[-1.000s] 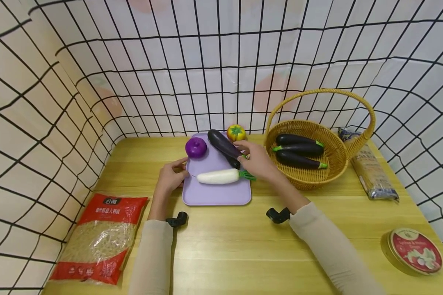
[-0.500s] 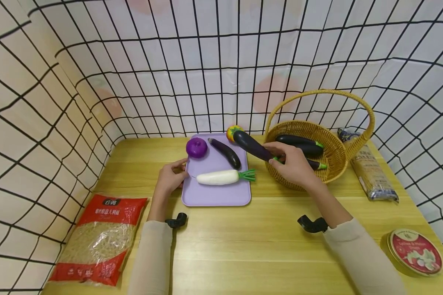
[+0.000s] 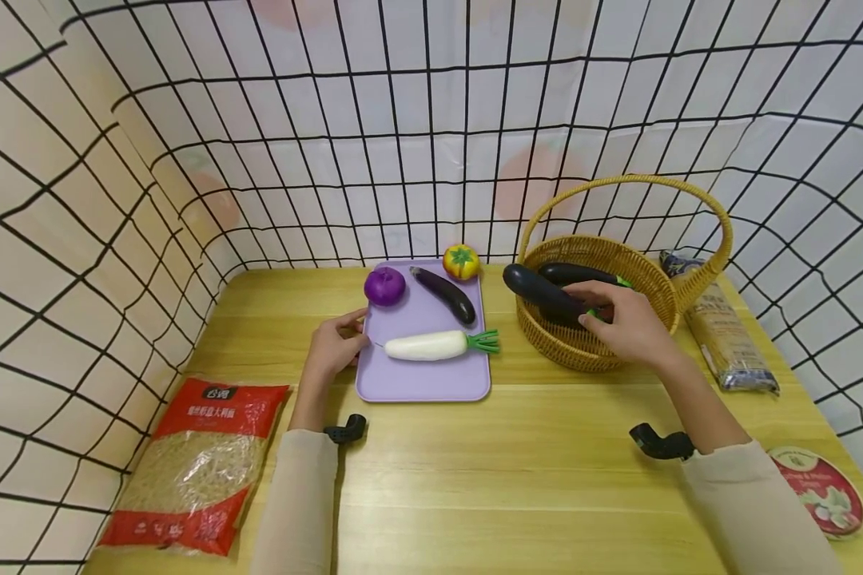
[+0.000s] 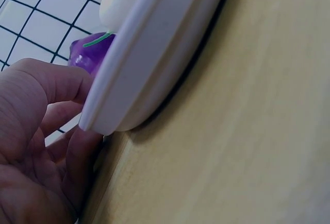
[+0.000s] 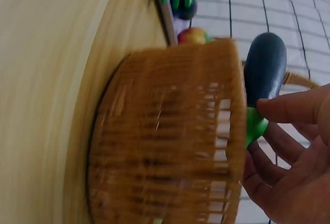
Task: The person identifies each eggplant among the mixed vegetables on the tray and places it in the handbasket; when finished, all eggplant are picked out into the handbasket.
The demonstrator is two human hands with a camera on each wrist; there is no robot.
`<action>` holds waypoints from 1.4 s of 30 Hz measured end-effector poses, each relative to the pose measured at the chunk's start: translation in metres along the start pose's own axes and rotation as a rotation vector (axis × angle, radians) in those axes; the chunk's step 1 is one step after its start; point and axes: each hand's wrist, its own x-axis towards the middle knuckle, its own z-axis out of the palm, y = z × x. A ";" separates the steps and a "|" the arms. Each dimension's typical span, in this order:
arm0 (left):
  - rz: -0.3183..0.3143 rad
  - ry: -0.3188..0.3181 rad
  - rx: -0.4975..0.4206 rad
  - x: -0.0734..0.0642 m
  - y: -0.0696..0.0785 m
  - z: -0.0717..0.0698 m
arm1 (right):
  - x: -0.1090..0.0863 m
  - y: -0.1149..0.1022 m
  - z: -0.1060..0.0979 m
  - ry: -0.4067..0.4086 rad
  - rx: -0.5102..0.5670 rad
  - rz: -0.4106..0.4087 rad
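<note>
My right hand [image 3: 629, 319] pinches an eggplant [image 3: 539, 289] near its green stem end and holds it over the wicker basket [image 3: 582, 357]. In the right wrist view the eggplant [image 5: 267, 67] stands just above the basket's rim. Behind it, inside the basket, another eggplant [image 3: 575, 273] shows; the rest is hidden by the hand. My left hand [image 3: 336, 343] grips the left edge of a lilac tray [image 3: 424, 385], thumb at the rim. A white radish [image 3: 427, 346], a smaller eggplant [image 3: 446, 295] and a purple onion [image 3: 384, 286] lie on the tray.
A yellow-red round fruit or vegetable [image 3: 461, 262] sits at the tray's back right corner. A red pasta bag [image 3: 194, 463] lies left. Right of the basket are a clear food packet [image 3: 729, 335] and a round red tin [image 3: 827, 491], partly behind the sleeve. Black wire mesh surrounds the table.
My right hand has carried the eggplant rightward from above the tray to over the basket. The smaller eggplant has shifted slightly on the tray. My left hand stays at the tray edge.
</note>
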 end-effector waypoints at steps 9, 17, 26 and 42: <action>-0.014 0.001 -0.014 0.000 0.000 0.001 | -0.009 0.028 -0.014 -0.084 -0.074 0.013; -0.009 0.003 -0.018 0.000 0.001 0.000 | -0.010 0.041 -0.017 -0.190 -0.148 0.028; -0.024 -0.003 -0.017 -0.002 0.001 0.002 | -0.005 0.043 -0.012 -0.236 -0.175 0.066; -0.018 0.002 -0.019 -0.001 0.000 0.002 | -0.007 0.020 -0.003 -0.063 -0.067 0.049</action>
